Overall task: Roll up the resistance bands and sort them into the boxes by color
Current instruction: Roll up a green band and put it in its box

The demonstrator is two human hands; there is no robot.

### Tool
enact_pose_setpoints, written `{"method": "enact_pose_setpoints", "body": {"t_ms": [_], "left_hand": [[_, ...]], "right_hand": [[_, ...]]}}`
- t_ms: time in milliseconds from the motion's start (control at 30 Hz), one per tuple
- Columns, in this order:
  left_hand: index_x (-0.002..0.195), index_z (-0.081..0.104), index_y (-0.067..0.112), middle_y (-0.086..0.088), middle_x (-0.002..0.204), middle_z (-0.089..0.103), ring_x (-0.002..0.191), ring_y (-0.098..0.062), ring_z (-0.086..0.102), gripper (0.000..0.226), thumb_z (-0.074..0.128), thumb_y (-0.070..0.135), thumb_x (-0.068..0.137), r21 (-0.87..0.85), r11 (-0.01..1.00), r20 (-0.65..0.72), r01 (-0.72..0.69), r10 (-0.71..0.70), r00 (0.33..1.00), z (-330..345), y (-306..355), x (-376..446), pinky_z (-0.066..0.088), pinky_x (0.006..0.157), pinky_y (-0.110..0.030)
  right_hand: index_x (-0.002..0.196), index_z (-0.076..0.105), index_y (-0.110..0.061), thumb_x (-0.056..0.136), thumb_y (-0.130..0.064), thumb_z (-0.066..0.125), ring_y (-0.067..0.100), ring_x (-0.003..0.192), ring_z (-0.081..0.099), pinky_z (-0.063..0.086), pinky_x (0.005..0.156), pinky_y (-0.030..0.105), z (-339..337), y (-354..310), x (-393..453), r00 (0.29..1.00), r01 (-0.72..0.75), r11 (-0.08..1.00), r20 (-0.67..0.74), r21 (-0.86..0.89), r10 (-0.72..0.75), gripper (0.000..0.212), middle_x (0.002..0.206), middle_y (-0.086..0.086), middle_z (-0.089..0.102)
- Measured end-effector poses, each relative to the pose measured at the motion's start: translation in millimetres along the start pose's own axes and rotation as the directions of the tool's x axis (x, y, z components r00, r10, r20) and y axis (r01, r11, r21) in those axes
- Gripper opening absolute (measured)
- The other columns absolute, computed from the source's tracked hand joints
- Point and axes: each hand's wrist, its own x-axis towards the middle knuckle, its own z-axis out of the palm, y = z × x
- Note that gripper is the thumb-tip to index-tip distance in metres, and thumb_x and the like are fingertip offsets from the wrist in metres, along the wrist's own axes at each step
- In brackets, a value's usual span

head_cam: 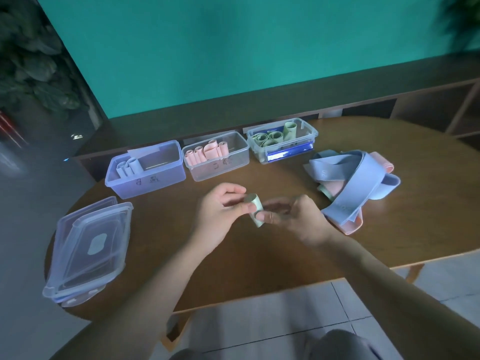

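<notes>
Both hands are holding a rolled green resistance band above the middle of the tabletop, clear of the surface. The left hand is pinching the far end of the roll between thumb and curled fingers. The right hand is curling around the near end, thumb pressing on the roll's side. The roll is looking tight and finished; judged step: carry to the box.

Three open boxes are standing along the far edge of the tabletop: blue-band box toward the far left, pink-band box in the centre, green-band box to its right. Each is already holding rolls of its colour. A pile of unrolled bands, blue, pink and a little green, is lying near the right edge. Stacked lids are sitting at the left edge.

Risks, as judged:
- The band is elastic; if either pinch is loosening during the hand-over to one hand, the outer wrap is likely springing open.
- The green-band box is the farthest to the right; a drop from height may be letting the roll uncoil or bounce out.
- The dim light is making pale green and pale blue look close; mis-sorting is possible.
- A sleeve or forearm may be dragging the loose pile when reaching across.
</notes>
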Motion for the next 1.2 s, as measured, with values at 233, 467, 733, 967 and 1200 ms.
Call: {"method": "enact_pose_setpoints", "body": {"t_ms": [233,467,733,967,1200], "left_hand": [[0.107,0.061,0.009,0.004,0.092,0.079,0.086,-0.015,0.075,0.051,0.092,0.010,0.067,0.103,0.987,0.284,-0.126,0.092,0.954,24.8,72.1,19.7,0.057,0.079,-0.022],[0.107,0.059,0.013,-0.004,0.089,0.078,0.085,-0.019,0.073,0.057,0.088,0.026,0.059,0.010,0.991,0.384,-0.133,0.119,0.915,39.0,101.1,68.3,0.054,0.087,-0.034],[0.104,0.060,0.005,-0.008,0.076,0.070,0.069,-0.013,0.065,0.040,0.084,0.000,0.072,-0.030,0.993,0.442,-0.111,0.113,0.890,54.4,90.9,134.0,0.054,0.065,-0.021],[0.107,0.062,0.003,0.000,0.077,0.074,0.073,-0.015,0.068,0.059,0.087,0.025,0.059,-0.009,0.995,0.415,-0.098,0.093,0.905,64.8,68.1,167.8,0.056,0.072,-0.030],[0.100,0.069,0.014,0.002,0.086,0.078,0.076,-0.010,0.072,0.026,0.084,0.026,0.082,0.065,0.993,0.088,-0.101,0.095,0.992,62.8,40.2,203.6,0.056,0.084,-0.037]], "right_hand": [[0.135,0.064,-0.014,0.081,-0.013,0.079,0.017,0.107,0.070,0.056,0.097,0.033,-77.6,-55.6,-2.3,0.971,0.209,0.976,0.126,-0.054,-0.201,0.056,0.119,-0.002,0.074],[0.118,0.072,-0.019,0.083,-0.005,0.076,0.006,0.105,0.070,0.053,0.092,0.019,-122.4,-75.2,25.3,0.959,0.221,0.974,0.190,-0.047,-0.209,0.039,0.107,-0.017,0.075],[0.110,0.075,-0.017,0.078,-0.016,0.078,0.011,0.065,0.066,0.057,0.070,0.026,-140.9,-61.7,73.4,0.981,0.134,0.991,0.140,0.023,-0.136,0.032,0.082,-0.009,0.076],[0.105,0.077,-0.017,0.085,-0.013,0.079,0.008,0.071,0.070,0.057,0.072,0.023,-148.9,-47.4,104.4,0.982,0.072,0.994,0.178,-0.088,-0.055,0.021,0.083,-0.014,0.075],[0.098,0.076,-0.022,0.084,-0.016,0.082,0.002,0.057,0.059,0.047,0.061,0.013,-160.9,-8.5,163.8,0.994,0.002,0.987,-0.103,-0.159,-0.019,0.017,0.069,-0.022,0.070]]}}
